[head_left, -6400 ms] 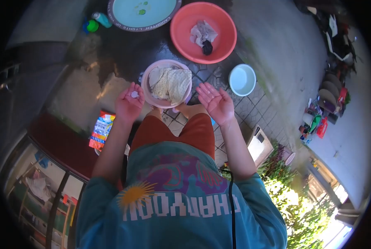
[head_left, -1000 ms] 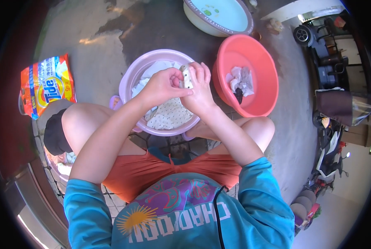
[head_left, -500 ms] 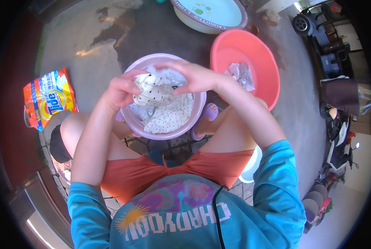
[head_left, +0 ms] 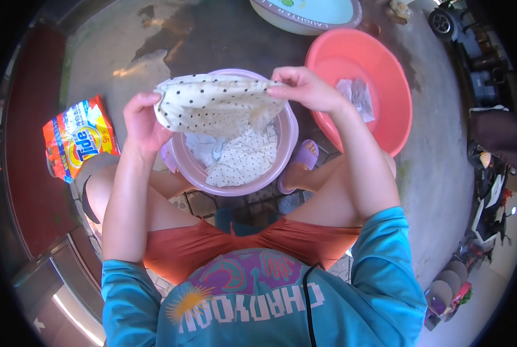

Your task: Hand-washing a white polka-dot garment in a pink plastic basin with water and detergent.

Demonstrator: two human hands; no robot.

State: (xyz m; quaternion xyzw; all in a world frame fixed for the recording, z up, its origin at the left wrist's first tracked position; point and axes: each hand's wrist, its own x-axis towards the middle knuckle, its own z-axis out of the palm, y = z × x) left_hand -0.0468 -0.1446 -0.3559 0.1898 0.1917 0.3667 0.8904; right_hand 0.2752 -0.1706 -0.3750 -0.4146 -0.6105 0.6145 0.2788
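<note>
A cream cloth garment with black dots (head_left: pixel 212 104) is stretched wide over the pale purple basin (head_left: pixel 289 147). Its left end is pinched in my left hand (head_left: pixel 145 122), its right end in my right hand (head_left: pixel 309 89). The lower part of the cloth hangs down to the basin. Inside that basin lie more white dotted cloth (head_left: pixel 244 157) and some pale bluish cloth (head_left: pixel 203 148), bunched together. Whether the held piece is joined to the dotted cloth below, I cannot tell.
At the right stands a red basin (head_left: pixel 394 130) with crumpled whitish-grey cloth (head_left: pixel 358 97) in it. Beyond is a big basin (head_left: pixel 330 24) with pale blue inside. An orange bag of washing powder (head_left: pixel 80 139) sits at the left. Vehicles (head_left: pixel 489 173) line the far right.
My hands have moved apart, and the bunched dotted cloth is now spread out between them. My right hand has gone from loosely open to pinching the cloth's edge. The view has shifted slightly.
</note>
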